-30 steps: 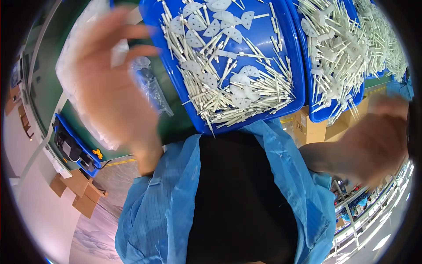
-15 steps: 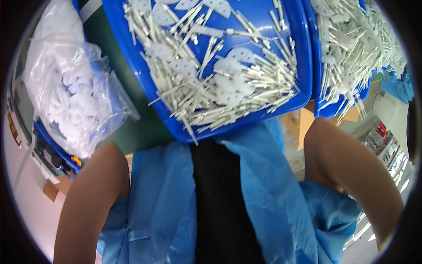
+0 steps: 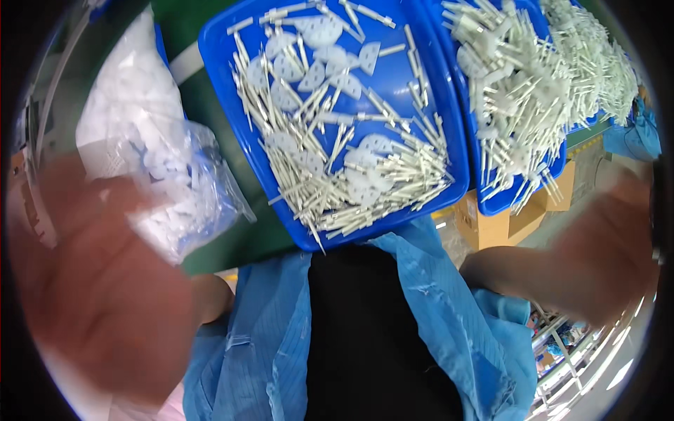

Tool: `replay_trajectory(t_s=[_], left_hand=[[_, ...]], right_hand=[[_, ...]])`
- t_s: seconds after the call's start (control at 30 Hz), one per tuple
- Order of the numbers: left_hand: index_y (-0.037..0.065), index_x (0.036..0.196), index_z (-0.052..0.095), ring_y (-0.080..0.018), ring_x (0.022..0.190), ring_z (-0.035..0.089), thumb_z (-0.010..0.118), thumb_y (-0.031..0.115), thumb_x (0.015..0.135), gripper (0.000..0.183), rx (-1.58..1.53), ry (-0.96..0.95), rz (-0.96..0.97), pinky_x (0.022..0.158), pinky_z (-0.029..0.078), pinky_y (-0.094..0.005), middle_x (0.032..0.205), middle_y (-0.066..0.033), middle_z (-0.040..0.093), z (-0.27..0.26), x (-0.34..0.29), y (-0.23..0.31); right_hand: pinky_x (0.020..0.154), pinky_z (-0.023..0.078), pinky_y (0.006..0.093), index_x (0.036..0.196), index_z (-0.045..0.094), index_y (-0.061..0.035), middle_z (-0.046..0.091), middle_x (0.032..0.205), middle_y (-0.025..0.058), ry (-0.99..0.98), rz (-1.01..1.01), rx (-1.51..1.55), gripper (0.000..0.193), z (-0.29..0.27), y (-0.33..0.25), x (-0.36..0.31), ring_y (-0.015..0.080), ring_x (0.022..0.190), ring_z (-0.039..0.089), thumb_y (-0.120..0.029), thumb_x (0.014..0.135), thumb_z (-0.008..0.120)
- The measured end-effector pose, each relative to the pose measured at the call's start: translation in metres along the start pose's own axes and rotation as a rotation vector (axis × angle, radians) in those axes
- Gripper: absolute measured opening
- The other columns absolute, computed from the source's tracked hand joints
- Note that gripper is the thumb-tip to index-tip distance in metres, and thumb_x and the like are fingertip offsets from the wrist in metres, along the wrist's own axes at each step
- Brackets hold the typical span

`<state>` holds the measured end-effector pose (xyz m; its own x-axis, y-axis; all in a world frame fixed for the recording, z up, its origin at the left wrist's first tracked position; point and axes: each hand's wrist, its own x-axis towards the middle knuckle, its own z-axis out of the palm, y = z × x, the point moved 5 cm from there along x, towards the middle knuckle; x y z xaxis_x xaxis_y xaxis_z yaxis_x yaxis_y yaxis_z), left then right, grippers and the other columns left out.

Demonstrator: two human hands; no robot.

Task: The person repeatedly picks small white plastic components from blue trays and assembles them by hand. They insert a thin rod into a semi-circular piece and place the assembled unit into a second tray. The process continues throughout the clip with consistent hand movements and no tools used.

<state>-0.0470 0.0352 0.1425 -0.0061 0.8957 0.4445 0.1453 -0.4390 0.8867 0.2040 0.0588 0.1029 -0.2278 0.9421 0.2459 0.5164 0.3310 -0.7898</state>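
My left hand (image 3: 105,288) is a large motion blur at the left, close to a clear plastic bag (image 3: 130,105) full of white plastic pieces. At the right edge my right hand (image 3: 607,245) is smeared too, raised well away from the trays. The fingers of both cannot be made out, and nothing held is visible. Between them lies a blue plastic tray (image 3: 460,140). It holds many loose whitish sticks (image 3: 390,210) with metallic bits, and several translucent half-round plates with small holes (image 3: 319,31).
A second blue tray (image 3: 500,205) at the right is heaped with similar sticks and plates, with another heap (image 3: 597,77) beyond it. The green table surface (image 3: 232,242) shows around the bag. Cardboard boxes (image 3: 484,221) stand below at the right. Blue cloth (image 3: 632,137) shows at the far right.
Both hands, out of view before, have come up into the picture at the left and right sides. The view has shifted, so more of the tray's far part shows.
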Motion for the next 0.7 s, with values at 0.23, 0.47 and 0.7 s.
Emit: replay_trajectory(t_s=[0.23,0.47,0.7], left_hand=[[0.008,0.1,0.072,-0.0268,0.078,0.059,0.08,0.013,0.072,0.029,0.807,-0.408,-0.038,0.072,0.051,-0.0349,0.09,-0.0063,0.065,0.084,-0.024,-0.086],[0.003,0.092,0.069,-0.0193,0.074,0.063,0.077,0.008,0.078,0.017,0.543,-0.283,-0.279,0.065,0.051,-0.0309,0.092,-0.0067,0.066,0.075,-0.03,-0.119],[-0.001,0.116,0.055,-0.0312,0.099,0.069,0.057,0.009,0.099,0.02,-0.436,0.152,-0.408,0.084,0.059,-0.0356,0.114,-0.0135,0.06,0.048,-0.043,-0.138]], right_hand=[[0.076,0.049,0.0392,0.09,0.065,-0.0012,0.062,0.09,0.0114,-0.261,-0.178,-0.358,0.012,0.074,0.063,-0.003,0.0306,0.084,0.06,-0.005,0.081,0.071],[0.077,0.048,0.0408,0.089,0.055,-0.0001,0.058,0.086,0.0144,-0.198,-0.134,-0.296,0.012,0.077,0.066,0.0,0.0313,0.084,0.058,-0.002,0.082,0.065],[0.043,0.044,0.0425,0.098,0.051,-0.0012,0.06,0.061,0.0126,-0.177,0.19,0.234,0.011,0.079,0.028,-0.002,0.0323,0.049,0.062,-0.009,0.096,0.059]])
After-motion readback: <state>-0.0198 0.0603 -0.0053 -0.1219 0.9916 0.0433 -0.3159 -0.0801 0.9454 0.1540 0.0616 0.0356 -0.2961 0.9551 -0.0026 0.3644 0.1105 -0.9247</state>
